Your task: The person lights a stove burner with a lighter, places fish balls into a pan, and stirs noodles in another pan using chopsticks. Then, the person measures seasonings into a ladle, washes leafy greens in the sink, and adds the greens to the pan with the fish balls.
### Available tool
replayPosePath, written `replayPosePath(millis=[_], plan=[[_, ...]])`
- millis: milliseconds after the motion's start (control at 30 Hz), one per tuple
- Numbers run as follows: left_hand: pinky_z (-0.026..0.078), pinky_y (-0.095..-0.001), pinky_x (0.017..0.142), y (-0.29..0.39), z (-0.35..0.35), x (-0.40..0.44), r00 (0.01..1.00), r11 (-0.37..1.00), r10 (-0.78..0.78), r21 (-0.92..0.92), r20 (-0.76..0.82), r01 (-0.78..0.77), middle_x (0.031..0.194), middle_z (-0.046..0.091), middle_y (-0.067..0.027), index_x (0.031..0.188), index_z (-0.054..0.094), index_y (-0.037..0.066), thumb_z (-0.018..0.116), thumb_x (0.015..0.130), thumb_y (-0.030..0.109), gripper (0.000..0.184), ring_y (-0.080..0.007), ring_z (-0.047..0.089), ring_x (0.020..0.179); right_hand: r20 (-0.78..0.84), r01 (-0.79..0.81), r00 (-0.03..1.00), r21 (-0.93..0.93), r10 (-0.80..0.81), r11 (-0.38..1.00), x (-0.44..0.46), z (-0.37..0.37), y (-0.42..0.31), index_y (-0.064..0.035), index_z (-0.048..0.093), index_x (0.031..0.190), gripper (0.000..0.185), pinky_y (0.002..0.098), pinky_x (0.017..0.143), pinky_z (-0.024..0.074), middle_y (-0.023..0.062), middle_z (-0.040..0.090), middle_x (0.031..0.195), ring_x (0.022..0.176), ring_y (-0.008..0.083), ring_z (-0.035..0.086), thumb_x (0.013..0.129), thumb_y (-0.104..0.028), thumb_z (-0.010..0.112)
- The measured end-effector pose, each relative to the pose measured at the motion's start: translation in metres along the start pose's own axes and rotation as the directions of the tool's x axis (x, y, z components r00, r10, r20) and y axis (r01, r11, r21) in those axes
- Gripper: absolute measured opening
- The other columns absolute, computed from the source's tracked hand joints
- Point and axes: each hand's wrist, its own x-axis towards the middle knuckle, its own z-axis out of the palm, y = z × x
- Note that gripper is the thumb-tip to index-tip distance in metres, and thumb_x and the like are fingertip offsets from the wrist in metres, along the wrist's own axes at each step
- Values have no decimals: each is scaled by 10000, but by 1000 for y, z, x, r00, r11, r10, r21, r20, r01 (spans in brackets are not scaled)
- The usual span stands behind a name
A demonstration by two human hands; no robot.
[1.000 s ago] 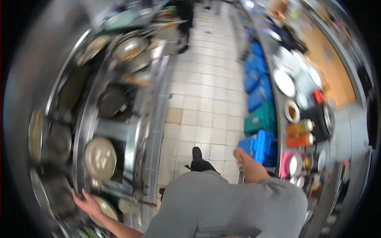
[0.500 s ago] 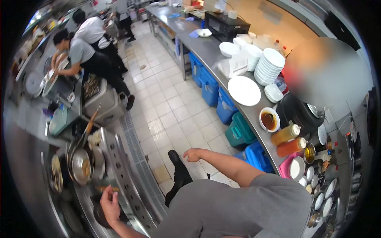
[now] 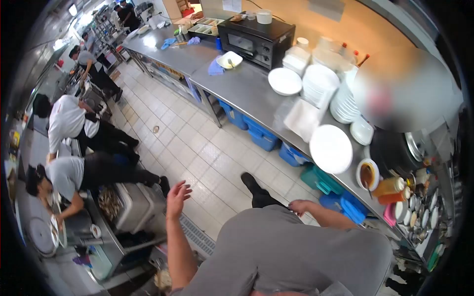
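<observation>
The left hand (image 3: 176, 201) spreads its fingers loosely around nothing; the right hand's (image 3: 298, 207) fingers curl, and whether they grip anything I cannot tell. Near the right fingers, untouched, stand a blue bin (image 3: 332, 202) and a green bin (image 3: 322, 180); farther off, a white plate (image 3: 331, 149) lies on the counter (image 3: 237, 93). No handling appears finished or under way.
</observation>
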Motion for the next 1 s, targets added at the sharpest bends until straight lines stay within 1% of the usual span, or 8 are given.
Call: replayPosePath(millis=[67, 167, 200, 267, 300, 500, 667, 1000], plan=[[525, -337, 829, -74, -35, 117, 993, 935, -115, 337, -1, 108, 1148, 666, -136, 1286, 572, 16, 592, 958, 181, 367, -240, 660, 973, -16, 122, 992, 434, -128, 893, 57, -3, -28, -93, 610, 1192, 456, 404, 661, 585, 114, 676, 1038, 772, 228, 664, 921, -455, 553], [521, -407, 868, -154, -90, 175, 992, 198, -122, 980, -6, 30, 1158, 658, -172, 1270, 587, 43, 643, 917, 229, 403, -329, 663, 965, -139, 175, 983, 465, -124, 868, 116, -67, -116, -66, 684, 1045, 414, 407, 628, 580, 104, 694, 936, 730, 237, 671, 914, -441, 568], [521, -407, 868, -164, -103, 172, 992, 195, -128, 980, -7, 33, 1158, 658, -172, 1270, 587, 43, 643, 917, 229, 403, -329, 663, 965, -132, 118, 988, 310, -80, 943, 111, -93, -167, -51, 713, 949, 411, 407, 605, 575, 104, 698, 867, 700, 247, 674, 918, -433, 564], [537, -435, 705, -176, -125, 181, 558, 533, -801, 166, -216, 830, 938, 647, -116, 1175, 615, 87, 595, 916, 238, 300, -299, 645, 816, -134, 94, 986, -37, -98, 995, 82, -164, -290, -53, 721, 995, 361, 352, 624, 566, 95, 706, 839, 756, 192, 678, 923, -379, 585], [535, -430, 699, -176, -136, 177, 531, 518, -829, 117, -176, 847, 933, 647, -112, 1172, 614, 85, 596, 917, 239, 299, -292, 643, 809, -115, 193, 970, -165, -214, 967, 78, -196, -352, -42, 716, 1002, 364, 359, 610, 564, 90, 709, 819, 727, 189, 679, 922, -371, 583], [526, -401, 659, -169, -189, 252, 703, 612, -701, 407, -117, 678, 901, 646, -91, 1158, 611, 71, 600, 924, 242, 290, -249, 630, 765, -165, 627, 583, -532, -796, 569, 67, -346, -697, -61, 665, 1161, 419, 424, 861, 518, 187, 705, 1002, 952, 321, 674, 850, -341, 682], [519, -377, 626, -118, -272, 402, 781, 614, -624, 596, -35, 517, 874, 645, -74, 1146, 608, 59, 603, 930, 244, 284, -214, 620, 728, -455, 710, 456, -332, -764, 621, 50, -413, -909, -48, 648, 1160, 410, 416, 850, 524, 172, 703, 972, 935, 323, 671, 838, -300, 682], [484, -286, 696, 228, -239, 921, 910, 724, 105, 597, 401, -346, 828, 670, -89, 1112, 645, -24, 591, 940, 165, 261, -150, 595, 730, -466, 808, 414, -208, -782, 551, 115, -440, -1003, -65, 623, 1201, 426, 382, 781, 526, 123, 710, 931, 872, 279, 677, 848, -288, 709]])
